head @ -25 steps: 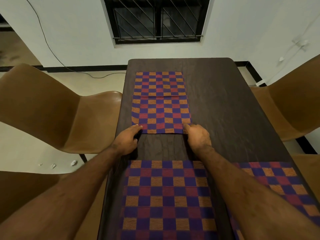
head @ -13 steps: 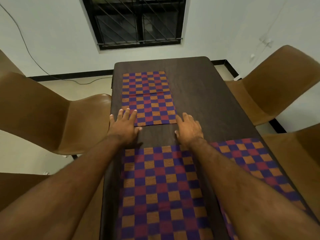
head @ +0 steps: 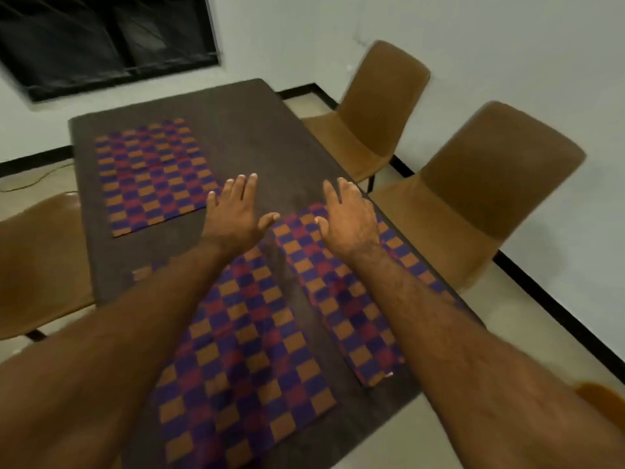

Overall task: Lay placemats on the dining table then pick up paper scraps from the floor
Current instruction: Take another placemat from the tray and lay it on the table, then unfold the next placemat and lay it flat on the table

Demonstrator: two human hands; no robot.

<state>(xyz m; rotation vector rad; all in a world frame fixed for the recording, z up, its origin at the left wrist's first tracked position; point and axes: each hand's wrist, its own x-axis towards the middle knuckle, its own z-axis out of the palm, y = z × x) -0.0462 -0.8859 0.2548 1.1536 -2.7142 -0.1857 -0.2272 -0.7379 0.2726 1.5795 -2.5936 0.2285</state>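
Three checked placemats in orange, blue and red lie flat on the dark dining table [head: 257, 130]. The far placemat [head: 152, 174] is at the table's left side. The near placemat [head: 243, 350] lies under my left forearm. The right placemat [head: 345, 299] runs along the table's right edge. My left hand [head: 236, 214] is held over bare table between the mats, fingers straight and spread, holding nothing. My right hand [head: 351, 221] is over the far end of the right placemat, fingers straight, holding nothing. No paper scraps show in this view.
Two tan chairs [head: 378, 113] [head: 487, 198] stand along the table's right side near the white wall. Another tan chair [head: 37, 258] stands at the left. A dark barred window [head: 108, 38] is in the far wall. Pale floor [head: 507, 333] shows at the right.
The view has swung right and tilted. Both hands have let go of the far placemat's near corners, opened, and moved right; my right hand is now over the right placemat.
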